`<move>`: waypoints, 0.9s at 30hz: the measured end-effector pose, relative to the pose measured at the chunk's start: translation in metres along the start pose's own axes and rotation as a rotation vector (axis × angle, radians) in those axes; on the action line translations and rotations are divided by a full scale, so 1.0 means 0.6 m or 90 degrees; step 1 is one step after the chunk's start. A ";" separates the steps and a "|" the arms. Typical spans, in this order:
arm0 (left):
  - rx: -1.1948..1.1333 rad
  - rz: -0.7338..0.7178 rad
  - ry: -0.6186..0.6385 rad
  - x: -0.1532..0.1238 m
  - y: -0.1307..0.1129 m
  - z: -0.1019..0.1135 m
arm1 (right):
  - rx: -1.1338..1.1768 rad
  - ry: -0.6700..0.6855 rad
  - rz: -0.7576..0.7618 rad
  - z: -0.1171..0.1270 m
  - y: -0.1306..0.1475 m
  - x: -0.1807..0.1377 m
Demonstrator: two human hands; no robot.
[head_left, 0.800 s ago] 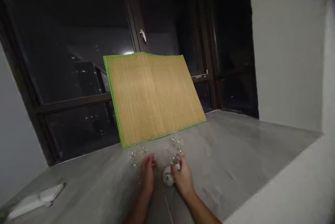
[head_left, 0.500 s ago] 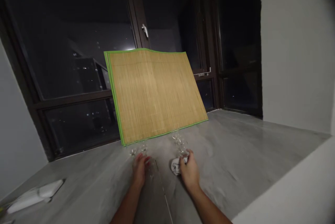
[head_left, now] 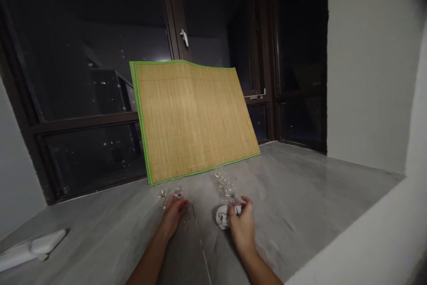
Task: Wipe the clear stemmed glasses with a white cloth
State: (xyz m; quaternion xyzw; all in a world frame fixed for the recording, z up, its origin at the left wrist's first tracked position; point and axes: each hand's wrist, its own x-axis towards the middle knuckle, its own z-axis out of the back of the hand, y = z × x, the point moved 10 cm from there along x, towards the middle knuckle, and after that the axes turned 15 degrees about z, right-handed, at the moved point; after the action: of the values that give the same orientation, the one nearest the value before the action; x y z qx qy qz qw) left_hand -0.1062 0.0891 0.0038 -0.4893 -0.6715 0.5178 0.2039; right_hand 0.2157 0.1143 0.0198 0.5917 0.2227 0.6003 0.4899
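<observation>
My right hand [head_left: 243, 225] grips a crumpled white cloth [head_left: 223, 217] with dark lines, its fingers curled round the right part of it. Just beyond the cloth, several small clear glasses [head_left: 229, 190] stand in a row running towards the mat. My left hand [head_left: 175, 212] is close to a clear glass [head_left: 178, 190], with its fingers slightly bent and apart; whether they touch the glass is hard to make out. Another small glass [head_left: 163, 193] stands to the left of that one. Their transparent edges blend into the grey surface.
A bamboo mat [head_left: 196, 118] with green edging leans upright against the dark window behind the glasses. A white wrapped bundle [head_left: 31, 249] lies at the left on the grey marble ledge [head_left: 293, 214]. A pale wall [head_left: 370, 67] borders the right side.
The view has shifted slightly, moving the scene a little to the left. My left hand has moved slightly closer to the nearby glass. The right hand still holds the cloth, its fingers lifted a little.
</observation>
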 end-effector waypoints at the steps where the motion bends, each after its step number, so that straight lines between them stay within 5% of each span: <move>1: 0.010 -0.002 -0.002 0.000 0.001 -0.001 | -0.001 0.002 -0.002 0.001 0.001 -0.004; 11: 0.045 -0.034 -0.065 -0.003 0.002 -0.002 | -0.200 0.218 0.061 -0.041 0.029 -0.014; 21: 0.075 -0.050 -0.070 -0.010 0.000 -0.009 | -0.252 0.279 0.107 -0.052 0.044 -0.016; 27: 0.081 -0.071 -0.074 -0.007 0.000 -0.006 | -0.300 0.342 0.188 -0.107 0.076 -0.012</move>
State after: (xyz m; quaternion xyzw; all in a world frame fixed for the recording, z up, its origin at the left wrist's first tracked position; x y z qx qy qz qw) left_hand -0.1015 0.0874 0.0060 -0.4063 -0.6742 0.5746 0.2241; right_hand 0.1402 0.1090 0.0422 0.3105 0.1117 0.8327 0.4447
